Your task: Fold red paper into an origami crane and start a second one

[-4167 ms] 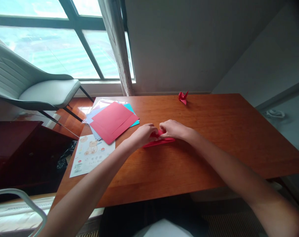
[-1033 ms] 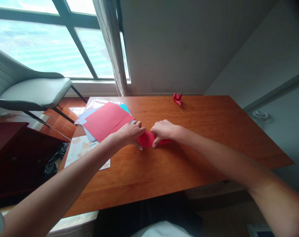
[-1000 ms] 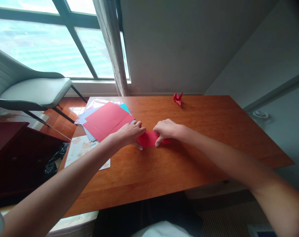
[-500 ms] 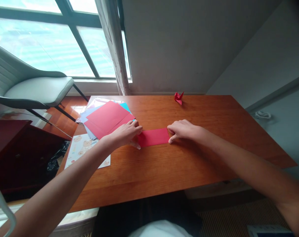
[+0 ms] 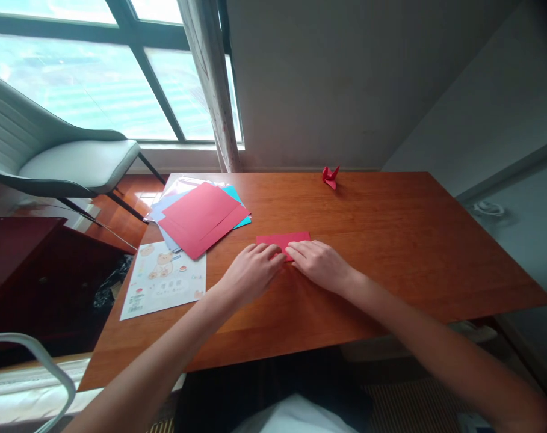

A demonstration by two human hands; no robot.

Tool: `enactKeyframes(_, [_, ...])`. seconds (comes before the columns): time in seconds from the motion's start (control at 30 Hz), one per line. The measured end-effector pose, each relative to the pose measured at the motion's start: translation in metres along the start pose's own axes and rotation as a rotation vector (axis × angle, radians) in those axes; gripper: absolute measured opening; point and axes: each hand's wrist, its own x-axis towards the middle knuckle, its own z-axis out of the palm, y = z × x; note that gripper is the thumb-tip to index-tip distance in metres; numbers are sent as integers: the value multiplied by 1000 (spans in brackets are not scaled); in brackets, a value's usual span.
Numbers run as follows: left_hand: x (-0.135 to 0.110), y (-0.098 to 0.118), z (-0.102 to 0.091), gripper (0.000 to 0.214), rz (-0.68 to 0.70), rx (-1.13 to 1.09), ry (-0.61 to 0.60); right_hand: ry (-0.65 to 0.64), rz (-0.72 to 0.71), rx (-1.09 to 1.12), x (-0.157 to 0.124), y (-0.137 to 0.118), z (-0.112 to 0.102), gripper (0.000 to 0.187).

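Observation:
A folded strip of red paper (image 5: 273, 239) lies flat on the wooden table, its long side running left to right. My left hand (image 5: 258, 264) is on the near side of the strip, fingers curled together at its lower edge. Close beside it, my right hand (image 5: 316, 260) has its fingers bunched on the same near edge, right of the middle. Both hands are closed on the paper, and their thumbs are mostly hidden. Between the fingertips only a small gap remains. The hands cover most of the strip's near edge.
A folded red paper crane (image 5: 331, 177) stands at the table's (image 5: 390, 240) far side. To the left lie red sheets (image 5: 201, 216) over blue and lilac ones, and a white sheet with bear drawings (image 5: 165, 279). A chair (image 5: 79, 162) stands by the window.
Both hands have left the strip's short ends and come together at the middle of its near edge. The view has shifted slightly, and the bear-print sheet shows more fully.

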Motion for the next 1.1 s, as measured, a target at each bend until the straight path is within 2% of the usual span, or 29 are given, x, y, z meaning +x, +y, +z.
enactKeyframes(0.13, [9,10,8,22,15,79,-29,37,-19,-76,4,-2,13,29])
enactKeyframes(0.3, [8,2,16,24,-29,69,53,71,13,-9,1,2,14,28])
enactKeyframes(0.53, [9,0,23,23,-22,106,72,97,60,-13,4,-3,17,24])
enactKeyframes(0.73, [10,1,24,23,-46,73,185,224,26,58,4,2,23,20])
enactKeyframes(0.97, [16,8,17,13,62,238,59,302,60,209,3,6,24,20])
enactKeyframes(1.1, [18,8,17,15,44,220,68,307,77,245,2,7,23,20])
